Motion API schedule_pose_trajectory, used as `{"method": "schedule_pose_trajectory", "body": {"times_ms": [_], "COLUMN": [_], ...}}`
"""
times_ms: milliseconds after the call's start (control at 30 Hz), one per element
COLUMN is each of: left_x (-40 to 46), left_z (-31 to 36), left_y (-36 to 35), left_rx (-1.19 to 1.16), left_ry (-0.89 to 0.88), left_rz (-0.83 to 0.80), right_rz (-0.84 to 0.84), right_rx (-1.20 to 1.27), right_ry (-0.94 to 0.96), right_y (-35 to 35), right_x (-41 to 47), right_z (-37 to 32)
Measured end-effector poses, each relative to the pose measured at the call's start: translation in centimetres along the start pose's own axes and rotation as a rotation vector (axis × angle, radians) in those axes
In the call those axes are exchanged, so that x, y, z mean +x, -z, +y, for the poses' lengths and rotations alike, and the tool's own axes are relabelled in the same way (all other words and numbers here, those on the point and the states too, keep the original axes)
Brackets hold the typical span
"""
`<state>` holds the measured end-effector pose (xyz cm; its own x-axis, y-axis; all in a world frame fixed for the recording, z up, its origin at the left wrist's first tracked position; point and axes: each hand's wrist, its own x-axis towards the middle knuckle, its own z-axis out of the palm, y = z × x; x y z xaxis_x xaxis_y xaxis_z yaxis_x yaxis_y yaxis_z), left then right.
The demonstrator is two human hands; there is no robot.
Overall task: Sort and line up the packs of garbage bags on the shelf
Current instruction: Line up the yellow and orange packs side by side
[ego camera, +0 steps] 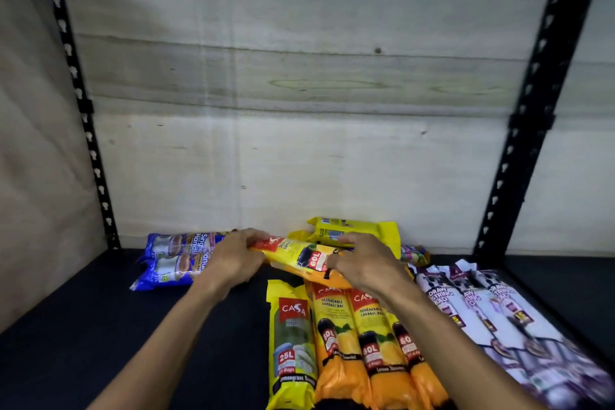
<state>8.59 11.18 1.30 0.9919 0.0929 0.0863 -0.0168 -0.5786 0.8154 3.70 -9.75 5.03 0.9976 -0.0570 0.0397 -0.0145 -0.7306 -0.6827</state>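
Front of dark shelf (pixel 100 326): yellow 25L Casa pack (pixel 291 343), orange 60L packs (pixel 362 349) beside it, white drawstring packs (pixel 482 316) at rt. Mid — both grips pinch one 60L Casa pack (pixel 301 256): L hand (pixel 233 260) on its red end, R hand (pixel 364 263) on other. Back: blue packs (pixel 173 260) lt, yellow packs (pixel 352 230) by wall.
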Motion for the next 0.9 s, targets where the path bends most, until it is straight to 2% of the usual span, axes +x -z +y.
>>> {"method": "schedule_pose_trajectory", "body": {"times_ms": [167,333,667,767,900], "left_x": [1.0,1.1,1.0,0.8,0.6], "left_z": [2.5,4.2,5.0,4.1,3.5], "left_y": [-3.2,-6.3,-10.5,-11.5,-11.7], "left_rx": [-0.090,-0.125,-0.062,0.017,0.117], "left_ry": [-0.045,-0.051,-0.103,-0.175,-0.328], "left_rz": [-0.095,-0.228,-0.384,-0.420,-0.326], "right_rz": [-0.133,-0.165,-0.244,-0.221,-0.110], "right_rx": [0.064,-0.188,-0.424,-0.518,-0.596], "right_ry": [-0.132,-0.097,-0.150,-0.125,-0.070], "right_y": [0.3,-0.3,-0.6,-0.3,-0.5], "right_x": [-3.1,-5.4,-6.8,-7.3,-7.5], "right_z": [2.0,3.2,3.9,3.7,3.3]}}
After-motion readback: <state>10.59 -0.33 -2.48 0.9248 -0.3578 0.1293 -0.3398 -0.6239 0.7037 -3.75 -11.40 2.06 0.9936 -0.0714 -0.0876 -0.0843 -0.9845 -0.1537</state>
